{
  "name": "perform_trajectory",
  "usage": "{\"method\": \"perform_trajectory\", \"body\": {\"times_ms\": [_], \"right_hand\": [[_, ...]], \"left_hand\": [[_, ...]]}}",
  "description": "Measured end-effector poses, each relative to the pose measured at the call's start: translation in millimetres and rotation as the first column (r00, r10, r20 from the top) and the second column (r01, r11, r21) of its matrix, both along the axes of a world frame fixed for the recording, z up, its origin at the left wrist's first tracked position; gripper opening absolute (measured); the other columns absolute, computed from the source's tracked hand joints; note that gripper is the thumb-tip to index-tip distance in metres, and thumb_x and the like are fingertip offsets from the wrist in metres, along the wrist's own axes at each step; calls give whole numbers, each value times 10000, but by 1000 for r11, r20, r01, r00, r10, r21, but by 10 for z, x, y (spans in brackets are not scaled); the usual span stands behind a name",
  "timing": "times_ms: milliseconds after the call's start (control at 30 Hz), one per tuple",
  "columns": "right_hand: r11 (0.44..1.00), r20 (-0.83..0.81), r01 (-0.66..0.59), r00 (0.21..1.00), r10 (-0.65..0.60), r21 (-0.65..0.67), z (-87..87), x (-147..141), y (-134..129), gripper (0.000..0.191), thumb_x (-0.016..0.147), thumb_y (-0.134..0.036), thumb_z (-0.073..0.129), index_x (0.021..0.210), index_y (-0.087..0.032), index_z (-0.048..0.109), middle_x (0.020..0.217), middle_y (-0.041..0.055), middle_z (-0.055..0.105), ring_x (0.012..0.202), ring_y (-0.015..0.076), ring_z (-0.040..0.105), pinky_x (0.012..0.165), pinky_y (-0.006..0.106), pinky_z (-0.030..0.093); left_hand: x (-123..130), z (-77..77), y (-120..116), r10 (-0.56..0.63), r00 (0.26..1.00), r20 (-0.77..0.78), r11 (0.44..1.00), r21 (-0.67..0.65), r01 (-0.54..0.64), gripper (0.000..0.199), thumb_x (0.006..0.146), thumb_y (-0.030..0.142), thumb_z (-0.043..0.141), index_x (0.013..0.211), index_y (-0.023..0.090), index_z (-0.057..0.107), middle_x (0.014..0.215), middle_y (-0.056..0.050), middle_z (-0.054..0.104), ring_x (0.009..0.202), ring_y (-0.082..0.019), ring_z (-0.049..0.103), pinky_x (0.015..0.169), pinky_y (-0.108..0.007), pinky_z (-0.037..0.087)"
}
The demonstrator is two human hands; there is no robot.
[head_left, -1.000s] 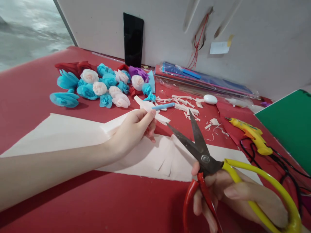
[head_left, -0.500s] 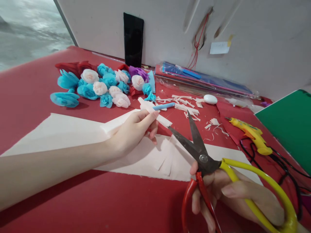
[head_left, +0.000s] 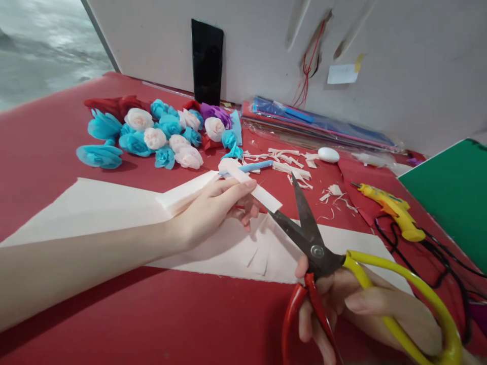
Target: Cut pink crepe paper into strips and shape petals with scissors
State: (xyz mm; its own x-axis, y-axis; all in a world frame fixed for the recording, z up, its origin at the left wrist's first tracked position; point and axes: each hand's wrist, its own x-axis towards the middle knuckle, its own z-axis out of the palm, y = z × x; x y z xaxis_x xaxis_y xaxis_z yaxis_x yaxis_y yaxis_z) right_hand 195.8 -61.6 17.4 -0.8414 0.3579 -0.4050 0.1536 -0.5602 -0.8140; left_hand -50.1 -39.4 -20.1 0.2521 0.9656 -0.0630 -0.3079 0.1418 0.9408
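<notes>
The left grip (head_left: 232, 200) pinches a pale paper strip (head_left: 262, 194) between thumb and fingers, the strip's square end pointing toward the right grip (head_left: 365, 304). The right grip is wrapped round the handles of the scissors (head_left: 304, 223), whose blades stand spread; the lower tip lies right by the strip's end, and I cannot tell whether they touch.

The cutting looks partway along. Cut scraps (head_left: 291, 170) lie beyond the left grip, toward the wall, and a cluster of paper flowers (head_left: 170, 126) sits farther off, beyond it and to its left. The pinched strip's end looks straight, with no cut seen in it. Much of the pale sheet (head_left: 57, 213) under and to both sides of the left grip remains whole, and a few loose pieces (head_left: 261, 253) rest on it just nearside of that grip.

On the near side of the left grip the red counter (head_left: 171, 319) gives room to draw back. Beyond the right grip and to its right, a glue gun (head_left: 395, 210) and its black cable (head_left: 437, 253) narrow the space. The wall (head_left: 258, 50), with a phone (head_left: 207, 61) leaning on it, bounds the far side, well beyond both grips.
</notes>
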Motion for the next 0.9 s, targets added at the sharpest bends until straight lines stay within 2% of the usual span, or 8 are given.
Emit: {"method": "perform_trajectory", "body": {"times_ms": [167, 267, 367, 500, 600, 700, 767, 900], "right_hand": [[1000, -13, 26, 1000, -26, 11, -76, 24, -49, 312, 908, -350, 532, 1143, -146, 547, 1075, 76, 602, 871, 178, 615, 739, 367, 535], [999, -23, 50, 999, -49, 21, -124, 41, -91, 370, 905, -394, 498, 1168, -134, 516, 971, 63, 652, 743, 141, 645, 664, 305, 522], [997, -23, 72, 997, -71, 23, -156, 50, -112, 426, 868, -383, 483, 1206, -125, 466, 945, 68, 678, 711, 143, 670, 632, 278, 497], [997, -10, 73, 997, -73, 25, -186, 51, -114, 367, 836, -351, 488, 1071, -78, 559, 942, 119, 684, 702, 152, 675, 629, 265, 486], [997, -2, 68, 998, -68, 27, -201, 53, -118, 346, 823, -357, 496, 943, -54, 614, 929, 150, 682, 695, 158, 672, 608, 250, 479], [997, -6, 80, 997, -80, 21, -199, 52, -125, 344, 828, -334, 490, 1012, -65, 601, 935, 147, 685, 704, 160, 673, 612, 252, 482], [996, -17, 90, 996, -90, 10, -187, 44, -129, 353, 834, -312, 483, 1091, -87, 569, 944, 137, 689, 716, 162, 677, 625, 258, 485], [994, -91, 104, 990, -106, -26, -154, 3, -138, 346, 839, -300, 481, 1110, -105, 574, 948, 127, 697, 715, 153, 681, 646, 256, 499]], "left_hand": [[-9, -11, -4, 23, 999, -34, 1000, -17, -24, 376, 901, 303, 490, 623, 107, 650, 570, -30, 593, 545, -121, 569, 555, -214, 474], [-17, 3, 2, -10, 1000, 29, 1000, -23, 10, 356, 904, 270, 478, 638, 106, 647, 583, -31, 598, 558, -127, 571, 574, -225, 470], [-26, 20, 15, -37, 994, 104, 999, -9, 38, 353, 906, 220, 464, 624, 119, 651, 574, -15, 603, 530, -102, 558, 556, -199, 460], [-32, 25, 21, -61, 990, 126, 998, 4, 61, 351, 911, 211, 456, 641, 130, 665, 587, -6, 623, 524, -84, 562, 542, -176, 454], [-35, 12, 10, -41, 997, 61, 999, -8, 42, 323, 877, 285, 538, 617, 133, 653, 578, 0, 633, 508, -78, 554, 533, -173, 453], [-51, -8, 1, 1, 996, -92, 1000, -1, -1, 280, 780, 354, 671, 600, 140, 649, 551, 12, 628, 529, -91, 570, 563, -191, 465], [-68, -19, -1, -1, 983, -184, 1000, 27, 6, 250, 760, 359, 695, 626, 149, 669, 552, 15, 628, 553, -96, 577, 581, -197, 460], [-95, -19, -6, -32, 974, -224, 997, 61, 47, 234, 782, 361, 675, 657, 164, 694, 580, 13, 643, 566, -92, 573, 603, -201, 453]]}}
